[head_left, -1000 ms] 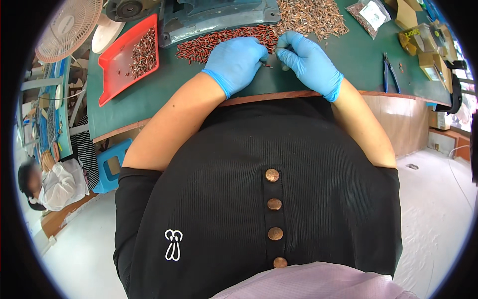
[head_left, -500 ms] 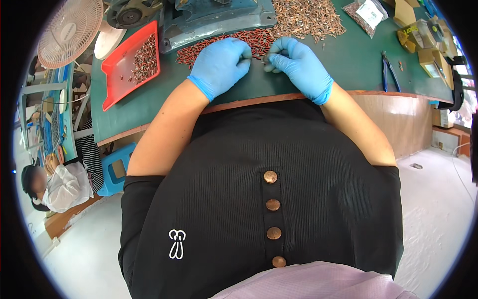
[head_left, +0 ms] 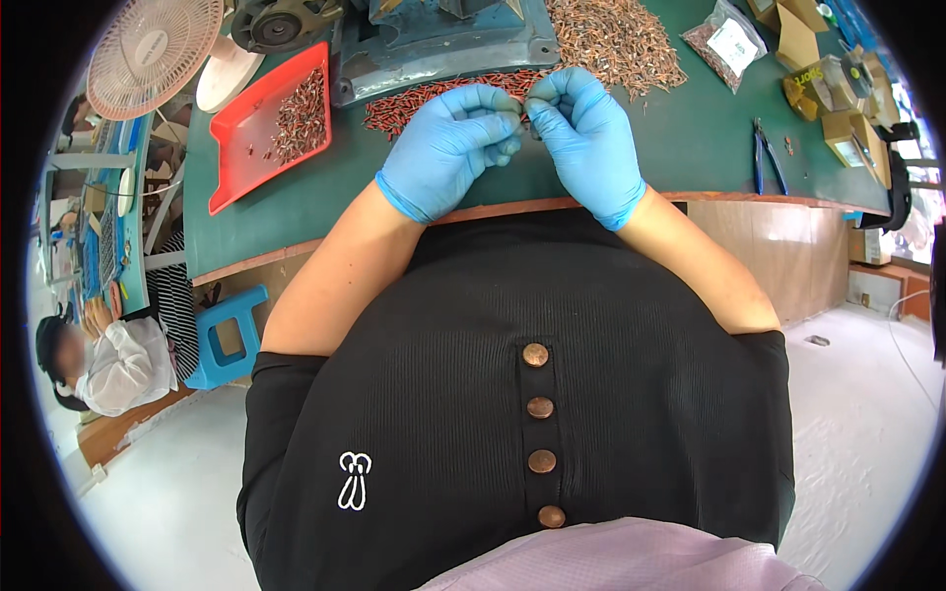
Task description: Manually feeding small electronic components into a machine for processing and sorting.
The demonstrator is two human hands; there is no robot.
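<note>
Both gloved hands, left hand (head_left: 448, 148) and right hand (head_left: 581, 133), fingers pinched together on one small part (head_left: 527, 120) near bench (head_left: 690, 158) front edge; light, stiff, best pinched at ends.

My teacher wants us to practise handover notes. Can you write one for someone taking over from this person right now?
Left hand and right hand, both in blue gloves, meet fingertip to fingertip over the green table, pinching something too small to make out.
A row of small red parts lies just beyond the hands, with a loose brownish pile further back.
The red tray already holds some parts.
Most parts remain on the table.
</note>
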